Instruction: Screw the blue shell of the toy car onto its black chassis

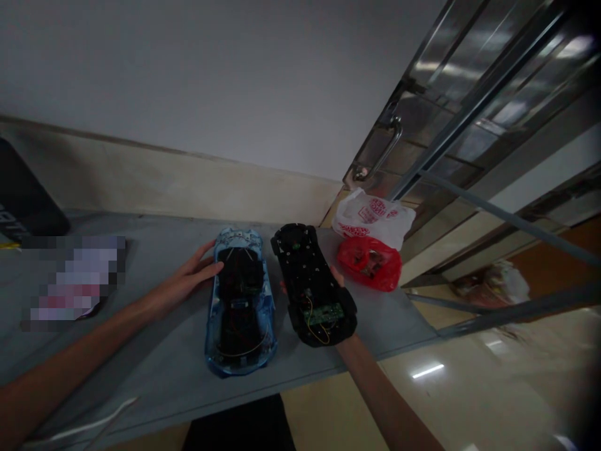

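A blue toy car body (210, 326) lies on the grey tabletop, with dark openings and thin wires showing inside it. My left hand (200, 269) holds its left side, the thumb lying over the edge and the other fingers partly hidden. Just to its right is a black toy car chassis (310, 269), carrying a green circuit board (325, 313) and loose yellow wires at its near end. My right hand (339, 279) grips this chassis from beneath, with fingertips showing at both of its sides and the palm hidden.
Right of the chassis sit a red plastic bag (385, 272) and a white printed bag (373, 216). A blurred-out flat item (79, 279) and a dark case (28, 194) are at left. A pale cable (94, 426) crosses the near left. Metal bars (511, 222) stand beyond the table's right end.
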`<state>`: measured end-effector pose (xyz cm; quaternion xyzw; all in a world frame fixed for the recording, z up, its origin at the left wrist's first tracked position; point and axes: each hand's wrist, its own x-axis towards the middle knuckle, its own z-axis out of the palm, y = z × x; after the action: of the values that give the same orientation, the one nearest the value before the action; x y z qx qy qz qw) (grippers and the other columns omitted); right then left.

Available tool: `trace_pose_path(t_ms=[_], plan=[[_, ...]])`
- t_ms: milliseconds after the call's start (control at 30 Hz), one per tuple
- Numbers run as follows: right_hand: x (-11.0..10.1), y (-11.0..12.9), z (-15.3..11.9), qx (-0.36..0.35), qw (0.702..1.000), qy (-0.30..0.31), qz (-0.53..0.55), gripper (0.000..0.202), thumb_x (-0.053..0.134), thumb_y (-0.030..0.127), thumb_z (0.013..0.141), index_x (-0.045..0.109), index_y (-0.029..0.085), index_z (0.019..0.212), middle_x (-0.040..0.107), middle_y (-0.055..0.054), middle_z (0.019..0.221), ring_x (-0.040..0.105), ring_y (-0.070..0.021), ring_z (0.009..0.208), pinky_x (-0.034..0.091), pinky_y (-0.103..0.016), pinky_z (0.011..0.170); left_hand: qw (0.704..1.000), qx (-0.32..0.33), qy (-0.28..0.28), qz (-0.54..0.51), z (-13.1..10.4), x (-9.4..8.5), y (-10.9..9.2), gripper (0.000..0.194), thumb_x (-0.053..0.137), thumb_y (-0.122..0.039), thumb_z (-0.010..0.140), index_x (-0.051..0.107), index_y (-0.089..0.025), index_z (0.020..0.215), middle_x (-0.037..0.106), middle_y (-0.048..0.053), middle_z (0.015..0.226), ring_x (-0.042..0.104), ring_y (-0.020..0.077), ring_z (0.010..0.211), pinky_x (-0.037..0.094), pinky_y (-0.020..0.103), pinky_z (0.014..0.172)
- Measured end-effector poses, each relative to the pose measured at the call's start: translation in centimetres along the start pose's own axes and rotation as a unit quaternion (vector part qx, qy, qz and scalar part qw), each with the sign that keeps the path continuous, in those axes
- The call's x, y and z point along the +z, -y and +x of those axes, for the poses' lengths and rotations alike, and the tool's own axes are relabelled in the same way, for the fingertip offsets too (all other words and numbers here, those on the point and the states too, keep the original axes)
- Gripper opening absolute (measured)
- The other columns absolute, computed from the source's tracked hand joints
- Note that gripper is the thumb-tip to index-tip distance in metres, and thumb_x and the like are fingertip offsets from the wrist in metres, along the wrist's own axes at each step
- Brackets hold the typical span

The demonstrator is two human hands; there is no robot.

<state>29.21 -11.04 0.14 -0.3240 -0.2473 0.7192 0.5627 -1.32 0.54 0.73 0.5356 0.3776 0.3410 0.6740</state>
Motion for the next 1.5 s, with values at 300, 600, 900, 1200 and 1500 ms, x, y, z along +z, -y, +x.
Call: trace_pose_path(t_ms=[300,600,900,1200,1500], plan=[[0.0,0.1,-0.2,0.010,0.999,-0.033,0.017,0.070,0.046,0.073,0.091,0.072,0.018,0.125,0.079,-0.016,0.114,0.076,-0.0231,0.101,0.059,-0.038,0.089,1.000,-0.018,-0.001,-0.001,0.2,-0.1,0.3,0.082,0.075,-0.050,0.091,0.036,-0.042,0.162,0.057,0.006,0.158,0.054,0.0314,0.144,0.040,0.047,0.123],[-0.4,-0.2,-0.1,0.014,1.000,-0.020,0.016,0.075,0.043,0.078,0.089,0.074,0.018,0.123,0.079,-0.015,0.112,0.076,-0.0238,0.099,0.060,-0.038,0.087,1.000,-0.021,-0.003,0.005,0.1,-0.1,0.3,0.079,0.075,-0.048,0.091,0.038,-0.044,0.160,0.052,0.004,0.161,0.052,0.0297,0.146,0.042,0.044,0.122],[0.0,0.0,-0.1,0.014,1.000,-0.019,-0.003,0.071,0.050,0.077,0.088,0.074,0.021,0.124,0.079,-0.013,0.115,0.074,-0.0240,0.106,0.059,-0.039,0.093,1.000,-0.029,-0.011,-0.002,0.1,0.2,0.1,0.082,0.078,-0.049,0.089,0.039,-0.042,0.160,0.057,0.004,0.157,0.051,0.0305,0.147,0.038,0.046,0.124],[0.7,-0.2,-0.8,0.008,1.000,-0.019,0.019,0.070,0.043,0.076,0.093,0.074,0.021,0.123,0.078,-0.012,0.118,0.072,-0.0229,0.110,0.058,-0.038,0.094,1.000,-0.019,0.000,0.008,0.1,-0.1,0.3,0.078,0.074,-0.048,0.092,0.038,-0.044,0.160,0.056,0.003,0.158,0.051,0.0291,0.146,0.040,0.044,0.123],[-0.5,-0.1,0.0,0.027,0.999,0.018,0.036,0.078,0.033,0.079,0.095,0.075,0.018,0.121,0.081,-0.012,0.111,0.077,-0.0235,0.095,0.059,-0.039,0.088,1.000,-0.013,0.015,-0.022,0.7,-0.6,1.0,0.078,0.077,-0.043,0.091,0.040,-0.044,0.159,0.060,0.001,0.155,0.053,0.0284,0.146,0.040,0.043,0.123]])
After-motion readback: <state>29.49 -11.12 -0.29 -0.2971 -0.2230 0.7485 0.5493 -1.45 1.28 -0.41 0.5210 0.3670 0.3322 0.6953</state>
